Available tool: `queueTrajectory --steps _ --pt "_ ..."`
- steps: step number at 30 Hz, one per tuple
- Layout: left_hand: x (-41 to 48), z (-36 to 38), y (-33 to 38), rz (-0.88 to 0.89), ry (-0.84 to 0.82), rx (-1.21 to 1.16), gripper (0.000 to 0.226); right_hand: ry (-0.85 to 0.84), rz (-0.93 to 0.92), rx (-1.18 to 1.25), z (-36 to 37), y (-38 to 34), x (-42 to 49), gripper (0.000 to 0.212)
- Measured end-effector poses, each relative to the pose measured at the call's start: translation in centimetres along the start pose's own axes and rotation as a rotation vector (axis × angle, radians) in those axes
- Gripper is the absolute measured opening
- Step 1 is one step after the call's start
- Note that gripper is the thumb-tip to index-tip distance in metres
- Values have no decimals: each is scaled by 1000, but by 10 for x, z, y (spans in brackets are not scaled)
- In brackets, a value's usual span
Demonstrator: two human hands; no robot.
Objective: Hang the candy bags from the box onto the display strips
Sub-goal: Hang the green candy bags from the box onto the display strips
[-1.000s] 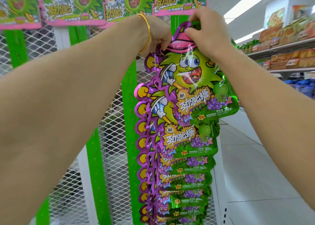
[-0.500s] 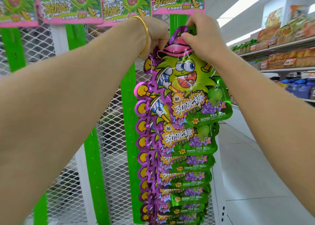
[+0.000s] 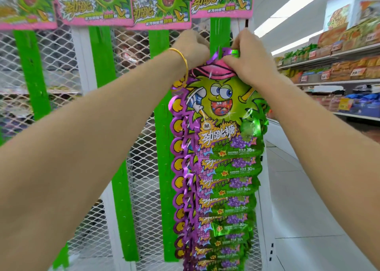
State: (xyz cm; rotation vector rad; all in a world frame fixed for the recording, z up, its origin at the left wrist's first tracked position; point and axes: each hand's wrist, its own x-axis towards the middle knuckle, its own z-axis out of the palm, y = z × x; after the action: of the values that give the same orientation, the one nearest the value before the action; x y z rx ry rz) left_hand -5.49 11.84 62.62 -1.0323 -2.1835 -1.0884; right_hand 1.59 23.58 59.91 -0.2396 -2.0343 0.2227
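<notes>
Pinching the top edge of a shiny green-and-purple foil candy bag (image 3: 220, 110) printed with a grinning cartoon face, the right hand (image 3: 249, 59) holds it up against the upper part of a green plastic display strip (image 3: 219, 32). The left hand (image 3: 192, 46), a gold bangle (image 3: 183, 59) on its wrist, is curled just beside the strip at the bag's upper left corner. Its fingers are hidden, so what they grip cannot be told. Below, a column of matching bags (image 3: 226, 198) hangs overlapping down the same strip, in front of a white mesh panel (image 3: 141, 168). Stocked store shelves (image 3: 333, 69) stand to the right.
</notes>
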Motion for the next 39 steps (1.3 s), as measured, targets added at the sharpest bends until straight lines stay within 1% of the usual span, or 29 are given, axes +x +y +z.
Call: queueTrajectory --steps 2,4,6,7,9,11,13,14,16,19,21,23,24,26,27,29,30,31,32,33,34,37,38,39 --pt "-16 1 -4 60 87 -31 41 91 15 -164 3 -3 -6 38" --pt "-40 3 -12 160 153 40 48 236 3 -310 5 -11 -17 34" --pt "-69 2 -25 241 218 80 48 321 -43 -287 10 -24 -37 25" --pt "-87 3 -33 276 248 54 49 309 -79 -242 14 -31 -52 25" --pt "-133 9 -53 279 285 -20 51 222 -147 -108 32 -46 -92 29" --pt "-188 22 -82 190 263 -73 50 89 -177 70 56 -57 -146 28" --pt "-253 37 -116 42 168 -88 48 -101 -171 231 86 -63 -212 25" --pt "-286 45 -137 -39 98 -83 47 -224 -139 276 102 -64 -248 23" --pt "-351 61 -179 -215 -48 -68 45 -503 -49 307 138 -58 -322 19" --pt "-427 81 -245 -504 -273 -69 37 -882 64 344 192 -44 -426 18" --pt "-460 91 -285 -638 -411 -41 36 -1148 108 277 227 -31 -480 22" --pt "-474 99 -319 -701 -538 35 33 -1396 177 190 258 -18 -521 29" --pt "-477 103 -334 -709 -601 56 34 -1485 231 176 273 -14 -537 34" --pt "-478 110 -359 -705 -695 70 46 -1589 374 88 298 -9 -562 48" --pt "-478 113 -370 -704 -714 79 46 -1626 435 26 308 -9 -574 54" --pt "-472 116 -385 -694 -714 115 34 -1706 503 -70 323 -10 -595 70" --pt "-469 116 -390 -690 -710 128 31 -1715 503 -123 328 -11 -605 82" --pt "-464 116 -393 -682 -712 130 32 -1689 524 -155 331 -11 -611 95" --pt "-461 115 -395 -668 -714 125 32 -1652 574 -163 332 -11 -612 103" --pt "-458 114 -398 -648 -725 122 32 -1602 653 -157 331 -10 -612 104" --pt "-457 112 -401 -628 -748 124 31 -1557 736 -145 332 -6 -612 97" --pt "-456 107 -408 -602 -845 143 31 -1481 1058 22 328 6 -603 43" --pt "-454 107 -408 -588 -877 145 32 -1440 1165 100 326 8 -600 35" --pt "-453 109 -404 -564 -907 149 32 -1404 1250 170 321 9 -595 32"
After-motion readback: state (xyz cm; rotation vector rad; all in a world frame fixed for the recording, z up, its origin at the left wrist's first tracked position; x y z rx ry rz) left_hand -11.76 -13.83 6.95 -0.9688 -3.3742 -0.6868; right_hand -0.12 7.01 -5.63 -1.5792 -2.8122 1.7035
